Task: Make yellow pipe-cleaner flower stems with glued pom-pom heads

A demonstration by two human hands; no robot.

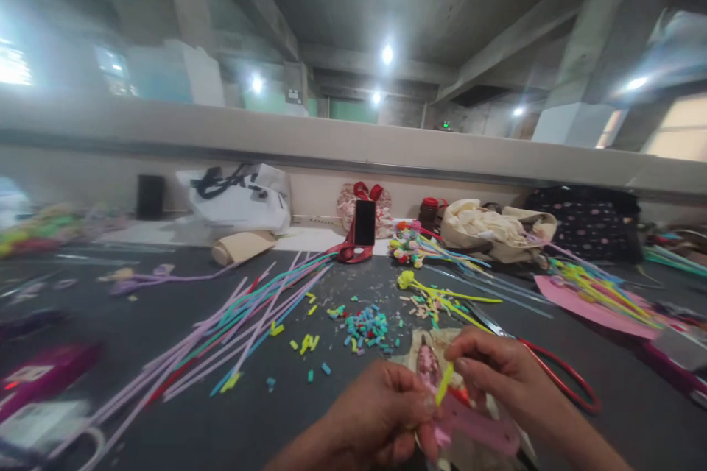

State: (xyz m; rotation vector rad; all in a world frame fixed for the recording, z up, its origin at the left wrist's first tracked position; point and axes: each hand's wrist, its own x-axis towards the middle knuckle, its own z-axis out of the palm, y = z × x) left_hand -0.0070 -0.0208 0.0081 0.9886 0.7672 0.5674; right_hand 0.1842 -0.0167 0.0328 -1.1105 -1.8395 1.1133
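In front of me a short yellow chenille stem piece spans the gap between my two hands. My left hand is closed in a pinch at its lower end. The thumb and fingers of my right hand pinch the upper end. Beneath the hands lies a pink tool that looks like a glue gun, partly covered by them, on a stained beige cloth. Beyond my left hand is a pile of short blue, teal and red cut pieces, with loose yellow pieces beside it.
Long purple and teal stems stretch across the left. Red-handled scissors lie right of my right hand. Yellow stems and a bunch of small flowers are farther back. A phone stands upright at the rear.
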